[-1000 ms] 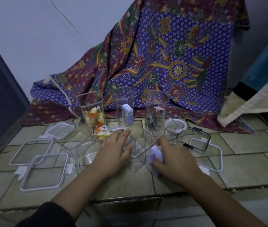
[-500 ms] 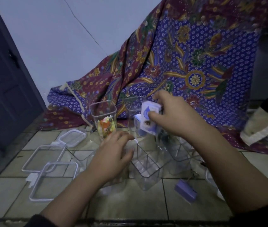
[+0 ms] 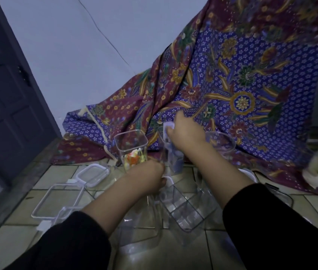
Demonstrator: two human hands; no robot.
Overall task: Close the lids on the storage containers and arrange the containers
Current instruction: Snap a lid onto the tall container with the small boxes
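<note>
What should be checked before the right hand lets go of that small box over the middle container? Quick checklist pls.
1. Right hand grips the small box: ok.
2. Box sits over the mouth of the middle container: ok, though blurred.
3. Left hand steadies that container's base: cannot tell; it is low beside it, contact hidden.
4. Middle container upright: ok.
5. Lids within reach on the floor to the left: ok.
6. Container with colourful contents closed: not ok, open top.

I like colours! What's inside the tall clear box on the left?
The tall clear box holds orange, yellow and white bits near its bottom, too blurry to name. The left hand covers the very bottom.
</note>
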